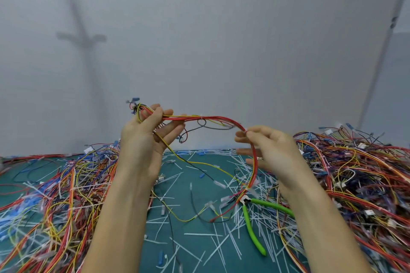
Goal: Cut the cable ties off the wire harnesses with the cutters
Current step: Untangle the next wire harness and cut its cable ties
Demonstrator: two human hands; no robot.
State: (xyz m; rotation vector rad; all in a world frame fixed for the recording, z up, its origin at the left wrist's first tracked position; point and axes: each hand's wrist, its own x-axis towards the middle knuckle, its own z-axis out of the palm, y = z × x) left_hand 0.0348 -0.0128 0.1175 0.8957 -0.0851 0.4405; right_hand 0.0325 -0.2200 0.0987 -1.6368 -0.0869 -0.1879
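A teal mat (179, 186) is spread over the bench, and a plain pale wall (221, 40) is seen behind it, with a corner at the right. Tangled heaps of thin insulated wires, mostly red, yellow, blue and black, are piled on the left (55, 195) and on the right (355, 173). Stiff white tie offcuts (224, 244) are scattered across the mat between the heaps.

A harness (221, 118) of mainly red wires is held above the mat in an arch. Its bunched end is gripped by the left hand (144, 137), fingers curled round it. From there it runs rightward, then bends down toward the mat. At the bend it is pinched by the right hand (273, 150) between thumb and forefinger, seemingly at a small white tie (245, 130), though the blur leaves this uncertain.

The cutters (248, 224) are left lying on the mat below the right hand, untouched. Their smooth green handles are splayed toward the near right, and the short metal nose is pointed away, to the far left, just beside the harness's lower end.
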